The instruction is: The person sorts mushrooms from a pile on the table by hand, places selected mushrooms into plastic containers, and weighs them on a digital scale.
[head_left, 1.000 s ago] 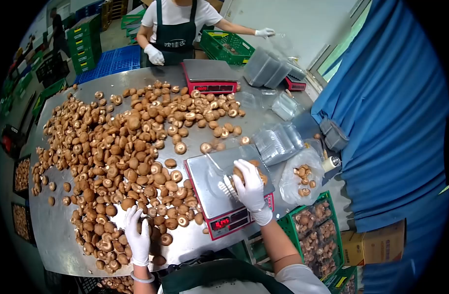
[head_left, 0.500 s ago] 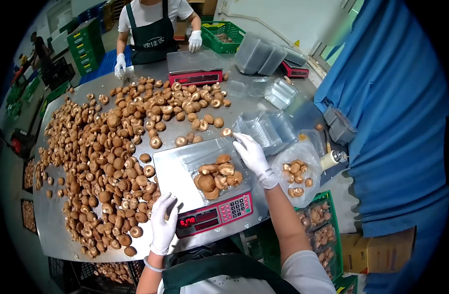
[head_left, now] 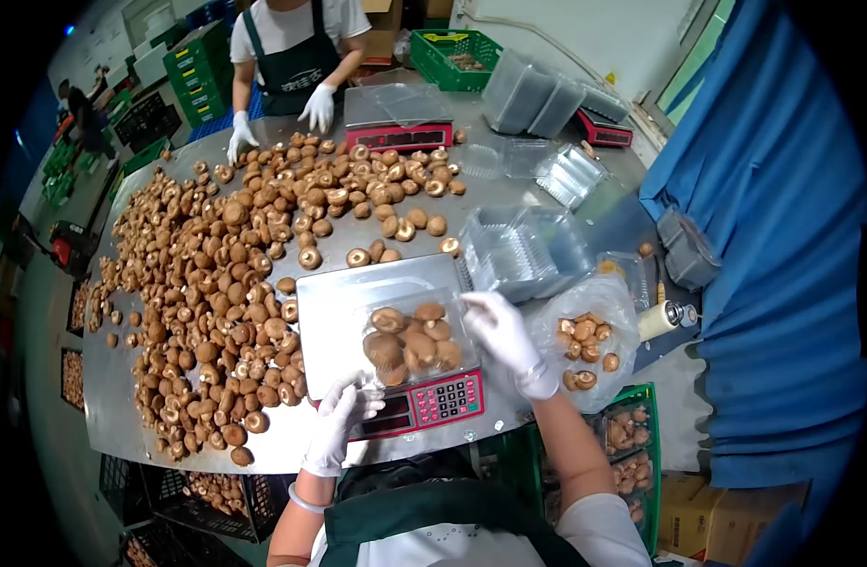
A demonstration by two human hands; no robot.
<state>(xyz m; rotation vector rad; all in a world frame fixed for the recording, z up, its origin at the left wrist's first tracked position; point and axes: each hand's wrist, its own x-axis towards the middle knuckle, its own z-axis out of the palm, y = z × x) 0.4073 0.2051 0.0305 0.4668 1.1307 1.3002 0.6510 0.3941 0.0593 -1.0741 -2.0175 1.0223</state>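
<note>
A clear plastic tray (head_left: 370,324) of brown mushrooms (head_left: 419,352) sits on or just above the steel plate of a red-framed scale (head_left: 325,317). My gloved right hand (head_left: 504,333) is at the tray's right edge, fingertips bent in and pinching the rim. Near the tray's front left corner is my gloved left hand (head_left: 339,425), fingers stretched out and apart over the scale's display. Whether these fingers touch the tray I cannot tell. The left hand covers part of the display. A large heap of loose mushrooms (head_left: 216,312) lies left of the scale.
Stacked clear trays (head_left: 523,250) stand right of the scale, beside a plastic bag (head_left: 627,326) with mushrooms. A green crate (head_left: 653,454) with packed trays is below the table edge. Across the table, a co-worker (head_left: 296,57) in white gloves stands near another scale (head_left: 400,132).
The mushrooms in the tray have shifted and lie differently. My left hand has moved over the display, toward the tray. The view has shifted slightly. The co-worker's hands have moved to the heap.
</note>
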